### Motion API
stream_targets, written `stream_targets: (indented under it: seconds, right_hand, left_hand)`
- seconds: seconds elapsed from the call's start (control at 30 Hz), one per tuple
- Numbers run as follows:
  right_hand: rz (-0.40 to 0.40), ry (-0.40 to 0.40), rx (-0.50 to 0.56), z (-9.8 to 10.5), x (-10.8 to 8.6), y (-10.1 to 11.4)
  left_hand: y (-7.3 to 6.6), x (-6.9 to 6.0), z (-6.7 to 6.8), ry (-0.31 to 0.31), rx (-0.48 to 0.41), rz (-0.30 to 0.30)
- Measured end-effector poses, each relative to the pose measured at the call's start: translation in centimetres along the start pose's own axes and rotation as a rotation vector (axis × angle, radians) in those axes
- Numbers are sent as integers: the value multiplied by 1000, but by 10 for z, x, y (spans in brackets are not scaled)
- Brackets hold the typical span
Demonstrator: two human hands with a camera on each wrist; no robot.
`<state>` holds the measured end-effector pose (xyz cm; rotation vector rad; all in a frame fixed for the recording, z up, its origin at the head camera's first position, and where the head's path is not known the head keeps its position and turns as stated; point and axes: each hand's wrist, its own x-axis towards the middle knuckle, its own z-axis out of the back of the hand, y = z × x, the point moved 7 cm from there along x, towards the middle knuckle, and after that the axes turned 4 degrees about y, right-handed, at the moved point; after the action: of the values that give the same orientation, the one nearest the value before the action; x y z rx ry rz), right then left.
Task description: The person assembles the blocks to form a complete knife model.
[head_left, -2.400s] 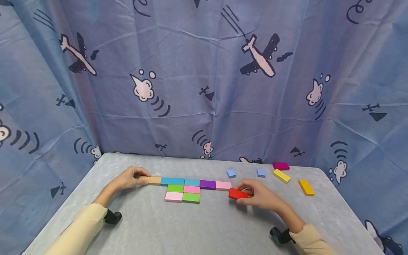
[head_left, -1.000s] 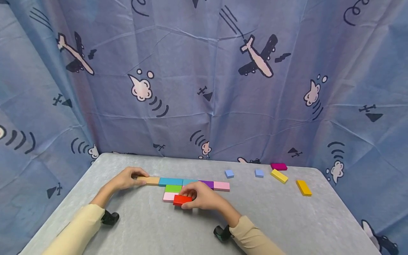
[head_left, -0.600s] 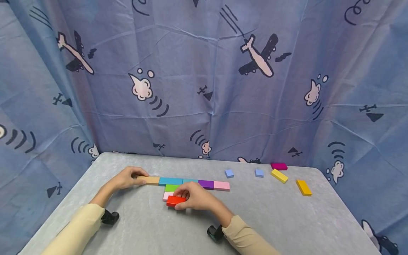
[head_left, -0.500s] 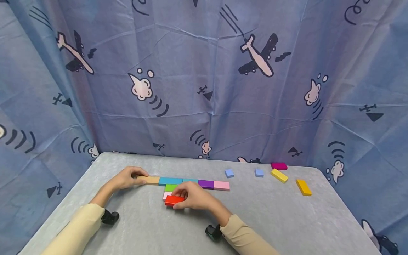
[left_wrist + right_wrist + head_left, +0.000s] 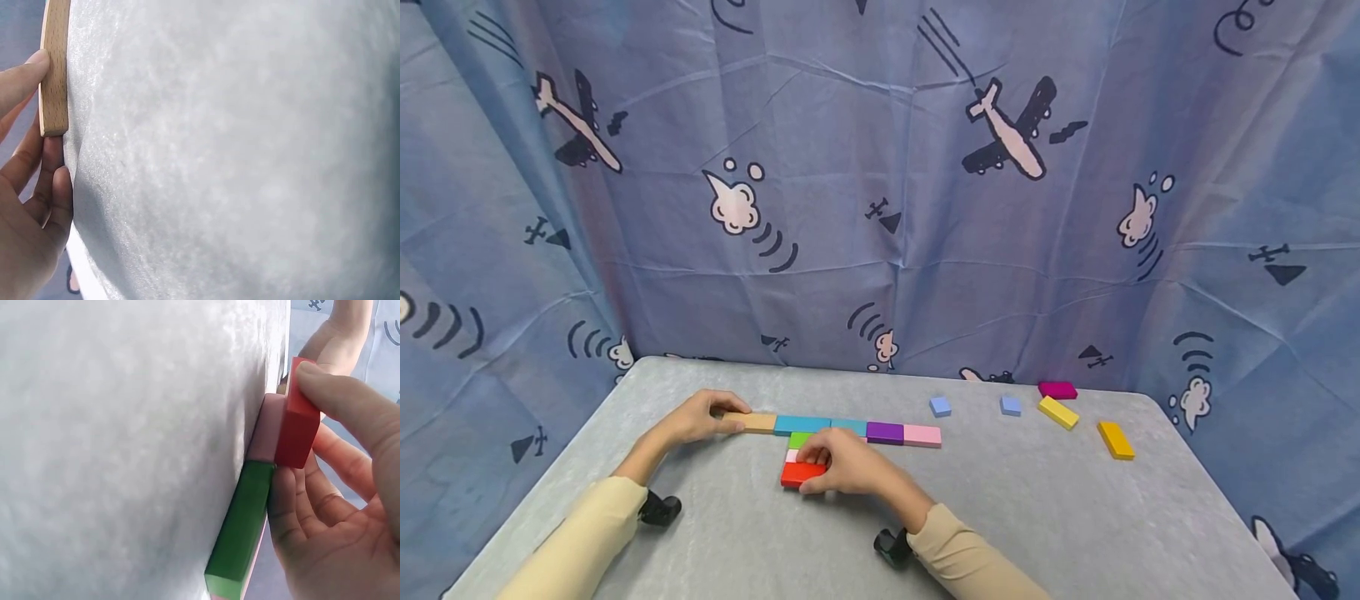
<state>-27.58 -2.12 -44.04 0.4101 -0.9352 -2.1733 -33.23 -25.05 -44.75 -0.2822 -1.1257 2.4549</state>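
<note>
Right hand pinches red block; left hand seemingly grips wooden block.

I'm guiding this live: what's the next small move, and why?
Perhaps lower the red block toward the table, in front of the nearest pink block: the right hand pinches it, and the right wrist view shows it higher than that pink.

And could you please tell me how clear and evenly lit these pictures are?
Head view: soft light, red rectangular block clearly outlined; left wrist view: mottled grey tabletop hazy, grain legible on tan wooden block; right wrist view: tabletop blurred, shade darkening the green rectangular block.
</note>
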Motion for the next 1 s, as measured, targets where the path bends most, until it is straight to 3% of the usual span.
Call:
stream_targets:
  seconds: [0.53, 1.0]
  right_hand:
    - [68, -3, -12, 0, -2, 7]
    - [0, -11, -25, -3, 0, 5]
  left_hand:
    - [-4, -1, -1, -2, -24, -23]
    - [-1, 0, -1, 0, -17, -9]
